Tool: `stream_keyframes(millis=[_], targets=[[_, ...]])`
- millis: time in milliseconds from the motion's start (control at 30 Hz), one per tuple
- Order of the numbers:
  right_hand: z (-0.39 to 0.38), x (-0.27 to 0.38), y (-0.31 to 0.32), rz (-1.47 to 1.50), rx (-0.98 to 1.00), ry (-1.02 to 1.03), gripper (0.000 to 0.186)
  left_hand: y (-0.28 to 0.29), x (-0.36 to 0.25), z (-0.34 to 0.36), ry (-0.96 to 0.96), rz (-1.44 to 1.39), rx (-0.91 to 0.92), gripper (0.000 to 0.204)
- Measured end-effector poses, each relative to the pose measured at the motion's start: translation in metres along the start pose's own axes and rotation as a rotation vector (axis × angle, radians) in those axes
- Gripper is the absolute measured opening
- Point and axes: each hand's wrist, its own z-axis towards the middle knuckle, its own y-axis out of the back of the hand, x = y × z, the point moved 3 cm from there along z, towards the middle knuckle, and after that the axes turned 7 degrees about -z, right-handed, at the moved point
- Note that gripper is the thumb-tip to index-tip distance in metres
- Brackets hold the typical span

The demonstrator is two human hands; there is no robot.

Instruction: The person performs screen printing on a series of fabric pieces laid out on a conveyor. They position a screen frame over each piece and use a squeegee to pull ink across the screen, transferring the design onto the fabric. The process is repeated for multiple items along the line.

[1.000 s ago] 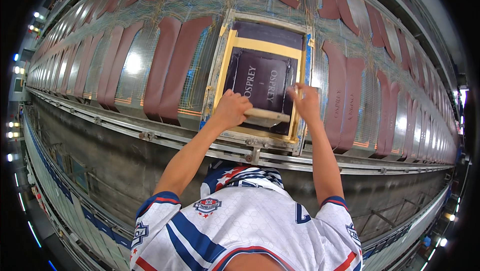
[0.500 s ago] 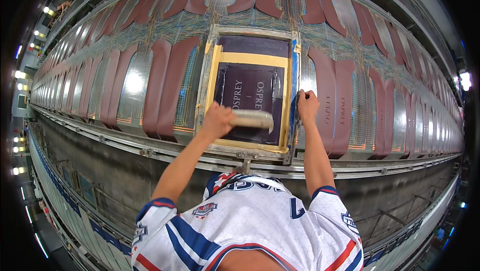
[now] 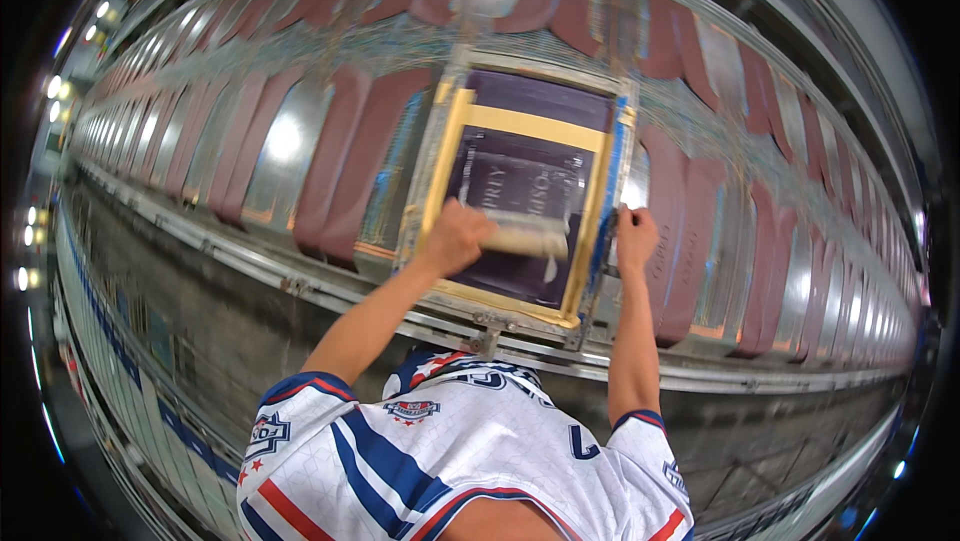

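My left hand (image 3: 456, 239) is closed around one end of a pale, flat squeegee (image 3: 527, 236). This tool lies crosswise over the dark mesh of a screen-printing frame (image 3: 437, 156) edged with yellow tape. Pale lettering shows in the mesh beyond the squeegee, partly smeared. A small white streak is at the squeegee's right end. My right hand (image 3: 636, 239) has its fingers curled at the frame's right side, by the blue-taped edge. What exactly it grips there is hidden by the fingers.
A long print table carries rows of maroon cut panels (image 3: 345, 141) on both sides of the frame, some lettered at right. Shiny bare strips lie between them. A metal rail (image 3: 350, 291) runs along the near edge, just in front of my body.
My view has tilted, shifting the frame rightward in the picture. The squeegee has moved slightly away from me over the mesh, with my left hand still holding it. My right hand stays at the frame.
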Motion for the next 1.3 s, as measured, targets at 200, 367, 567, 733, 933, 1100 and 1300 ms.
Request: stream_keyframes(millis=[200,367,567,733,933,1100,1300], targets=[[0.0,0.05,-0.002,0.001,0.015,0.03,0.033,0.031,-0.046,-0.08,0.075,0.072,0.078,0.026],[-0.027,0.028,-0.003,0.124,0.078,0.031,0.032,0.046,-0.051,-0.061,0.169,0.089,0.207,0.023],[-0.035,0.03,-0.001,0.066,0.116,0.002,0.031,0.044,-0.038,-0.058,0.226,0.084,0.318,0.019],[-0.03,0.051,0.019,-0.092,0.078,0.011,0.029,0.06,-0.023,-0.033,0.185,0.053,0.373,0.019],[-0.019,0.04,0.016,-0.098,0.047,0.033,0.022,0.054,-0.022,-0.03,0.15,-0.074,0.487,0.018],[-0.013,0.051,0.017,-0.233,0.12,0.023,0.031,0.068,0.016,0.024,0.156,-0.144,0.435,0.022],[0.032,0.174,0.008,0.19,0.636,0.231,0.05,0.045,0.103,0.114,0.153,-0.178,0.321,0.021]])
